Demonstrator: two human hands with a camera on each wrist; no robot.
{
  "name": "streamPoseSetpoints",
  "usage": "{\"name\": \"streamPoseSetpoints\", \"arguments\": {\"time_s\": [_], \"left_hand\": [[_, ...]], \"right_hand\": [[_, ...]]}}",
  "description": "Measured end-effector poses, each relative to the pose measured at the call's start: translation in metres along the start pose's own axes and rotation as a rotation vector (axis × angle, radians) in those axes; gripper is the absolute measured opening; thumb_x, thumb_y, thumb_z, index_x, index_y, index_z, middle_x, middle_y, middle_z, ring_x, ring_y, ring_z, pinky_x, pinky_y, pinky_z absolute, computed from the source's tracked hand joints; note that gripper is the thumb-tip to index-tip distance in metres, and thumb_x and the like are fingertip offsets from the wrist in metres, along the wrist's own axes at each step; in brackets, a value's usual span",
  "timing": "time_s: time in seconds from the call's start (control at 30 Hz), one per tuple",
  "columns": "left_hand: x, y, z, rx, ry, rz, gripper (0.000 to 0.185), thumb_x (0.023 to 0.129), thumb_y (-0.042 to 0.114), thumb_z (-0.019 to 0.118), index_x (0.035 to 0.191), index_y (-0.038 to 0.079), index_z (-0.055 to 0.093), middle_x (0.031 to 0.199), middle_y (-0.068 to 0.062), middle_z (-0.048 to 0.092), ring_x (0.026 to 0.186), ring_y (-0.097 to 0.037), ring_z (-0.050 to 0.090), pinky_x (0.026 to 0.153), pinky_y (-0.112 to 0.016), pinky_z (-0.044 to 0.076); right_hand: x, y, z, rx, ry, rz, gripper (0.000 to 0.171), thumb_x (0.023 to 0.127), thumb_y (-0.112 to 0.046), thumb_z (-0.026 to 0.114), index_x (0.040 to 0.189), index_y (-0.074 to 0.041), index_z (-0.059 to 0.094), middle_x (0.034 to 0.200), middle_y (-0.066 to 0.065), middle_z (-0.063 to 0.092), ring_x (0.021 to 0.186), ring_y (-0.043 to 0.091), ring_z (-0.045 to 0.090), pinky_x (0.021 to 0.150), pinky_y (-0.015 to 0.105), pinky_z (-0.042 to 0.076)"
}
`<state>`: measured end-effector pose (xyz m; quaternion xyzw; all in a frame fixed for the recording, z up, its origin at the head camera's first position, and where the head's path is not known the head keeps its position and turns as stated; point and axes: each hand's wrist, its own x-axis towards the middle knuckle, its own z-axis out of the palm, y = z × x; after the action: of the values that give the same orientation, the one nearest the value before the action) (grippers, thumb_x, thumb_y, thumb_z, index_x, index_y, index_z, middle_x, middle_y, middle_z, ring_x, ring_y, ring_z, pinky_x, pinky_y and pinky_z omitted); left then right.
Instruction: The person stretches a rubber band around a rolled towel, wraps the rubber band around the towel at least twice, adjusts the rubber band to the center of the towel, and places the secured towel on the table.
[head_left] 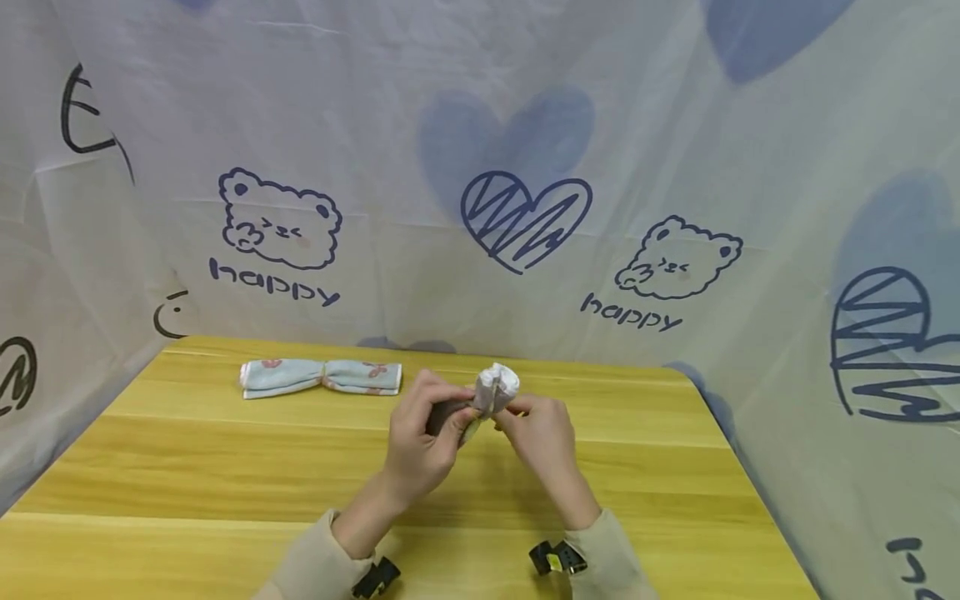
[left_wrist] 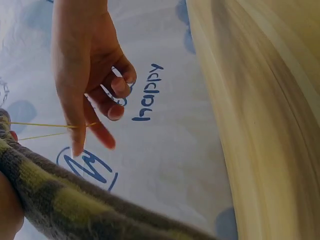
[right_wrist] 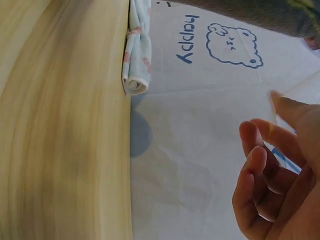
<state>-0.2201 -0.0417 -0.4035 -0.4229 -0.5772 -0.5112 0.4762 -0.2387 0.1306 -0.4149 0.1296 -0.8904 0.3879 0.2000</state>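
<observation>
My left hand (head_left: pixel 420 446) grips a rolled towel (left_wrist: pixel 75 202), grey-brown with yellow patches. In the head view the roll's pale end (head_left: pixel 497 387) points up between both hands. A thin yellow rubber band (left_wrist: pixel 42 124) runs from the towel to my right hand (head_left: pixel 543 433), stretched in two strands. The left wrist view shows the band caught between two of the right hand's fingers, with the other fingers loosely bent. In the right wrist view part of the towel (right_wrist: pixel 250 11) crosses the top, above the right hand's bent fingers. Most of the left hand is hidden in its own wrist view.
A second rolled towel, light blue with pink figures (head_left: pixel 288 377), lies at the table's back left, tied round its middle. The wooden table (head_left: pixel 225 483) ends at a printed cloth backdrop (head_left: pixel 405 258) behind and at both sides.
</observation>
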Motion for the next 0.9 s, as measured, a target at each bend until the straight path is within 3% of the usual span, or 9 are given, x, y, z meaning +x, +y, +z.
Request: {"name": "streamPoseSetpoints", "arguments": {"time_s": [0.1, 0.17, 0.33, 0.43, 0.57, 0.67, 0.73, 0.8, 0.9], "left_hand": [[0.002, 0.001, 0.002, -0.026, 0.03, 0.067, 0.025, 0.103, 0.011, 0.066, 0.101, -0.013, 0.063, 0.088, -0.017, 0.055, 0.071, -0.017, 0.052, 0.056, -0.016, 0.047], [0.004, 0.001, -0.001, -0.024, 0.081, 0.045, 0.025, 0.102, 0.011, 0.067, 0.098, -0.014, 0.063, 0.089, -0.02, 0.056, 0.074, -0.018, 0.055, 0.059, -0.017, 0.05], [0.011, -0.002, -0.017, 0.011, 0.236, -0.156, 0.02, 0.099, 0.004, 0.069, 0.1, -0.016, 0.063, 0.09, -0.023, 0.056, 0.082, -0.012, 0.06, 0.068, -0.015, 0.052], [0.013, -0.008, -0.028, 0.039, 0.277, -0.296, 0.012, 0.095, -0.01, 0.067, 0.103, -0.016, 0.062, 0.09, -0.019, 0.055, 0.082, -0.007, 0.06, 0.07, -0.013, 0.051], [0.01, -0.016, -0.034, 0.051, 0.274, -0.451, 0.013, 0.091, -0.019, 0.066, 0.104, -0.017, 0.061, 0.093, -0.019, 0.059, 0.086, -0.006, 0.063, 0.073, -0.013, 0.052], [0.005, -0.02, -0.031, 0.026, 0.252, -0.53, 0.013, 0.093, -0.017, 0.066, 0.104, -0.017, 0.061, 0.097, -0.025, 0.062, 0.089, -0.006, 0.065, 0.075, -0.013, 0.053], [0.002, -0.021, -0.028, -0.002, 0.24, -0.57, 0.013, 0.094, -0.016, 0.065, 0.105, -0.017, 0.06, 0.098, -0.027, 0.063, 0.084, -0.006, 0.064, 0.069, -0.013, 0.052], [0.0, -0.02, -0.025, -0.013, 0.23, -0.592, 0.013, 0.094, -0.015, 0.065, 0.106, -0.017, 0.06, 0.098, -0.028, 0.064, 0.08, -0.006, 0.061, 0.064, -0.012, 0.05], [-0.002, -0.019, -0.021, -0.028, 0.227, -0.617, 0.015, 0.094, -0.013, 0.066, 0.108, -0.016, 0.061, 0.098, -0.028, 0.064, 0.078, -0.006, 0.06, 0.062, -0.013, 0.05]], "right_hand": [[0.0, 0.002, 0.003, -0.049, 0.025, -0.059, 0.011, 0.084, -0.018, 0.086, 0.075, -0.012, 0.082, 0.069, 0.001, 0.074, 0.052, 0.008, 0.056, 0.046, 0.026, 0.043], [0.0, 0.003, 0.007, -0.081, 0.039, -0.199, 0.011, 0.079, -0.019, 0.092, 0.085, -0.013, 0.084, 0.077, 0.001, 0.076, 0.054, 0.009, 0.058, 0.047, 0.024, 0.045], [0.002, 0.005, 0.015, -0.034, -0.043, -0.67, 0.046, 0.069, -0.027, 0.096, 0.111, -0.014, 0.083, 0.116, 0.009, 0.074, 0.092, 0.021, 0.07, 0.072, 0.026, 0.059], [0.002, 0.003, 0.016, 0.031, -0.153, -0.853, 0.047, 0.07, -0.031, 0.095, 0.113, -0.017, 0.082, 0.138, 0.015, 0.063, 0.111, 0.025, 0.065, 0.089, 0.03, 0.058], [0.001, -0.005, 0.012, 0.152, -0.193, -0.952, 0.035, 0.071, -0.033, 0.093, 0.103, -0.021, 0.084, 0.153, 0.019, 0.049, 0.127, 0.028, 0.054, 0.104, 0.036, 0.049], [0.0, -0.016, 0.012, 0.236, -0.115, -1.045, 0.023, 0.083, -0.037, 0.085, 0.097, -0.018, 0.085, 0.159, 0.023, 0.04, 0.137, 0.034, 0.045, 0.109, 0.043, 0.04], [-0.001, -0.024, 0.014, 0.257, -0.03, -1.111, 0.026, 0.093, -0.04, 0.076, 0.097, -0.016, 0.085, 0.162, 0.024, 0.036, 0.14, 0.036, 0.04, 0.112, 0.046, 0.036], [-0.003, -0.03, 0.017, 0.273, 0.051, -1.141, 0.035, 0.099, -0.044, 0.067, 0.104, -0.014, 0.084, 0.164, 0.025, 0.032, 0.143, 0.037, 0.037, 0.114, 0.047, 0.034], [-0.008, -0.034, 0.021, 0.303, 0.145, -1.082, 0.05, 0.098, -0.053, 0.063, 0.131, -0.017, 0.074, 0.167, 0.028, 0.022, 0.14, 0.037, 0.038, 0.114, 0.046, 0.038]]}}
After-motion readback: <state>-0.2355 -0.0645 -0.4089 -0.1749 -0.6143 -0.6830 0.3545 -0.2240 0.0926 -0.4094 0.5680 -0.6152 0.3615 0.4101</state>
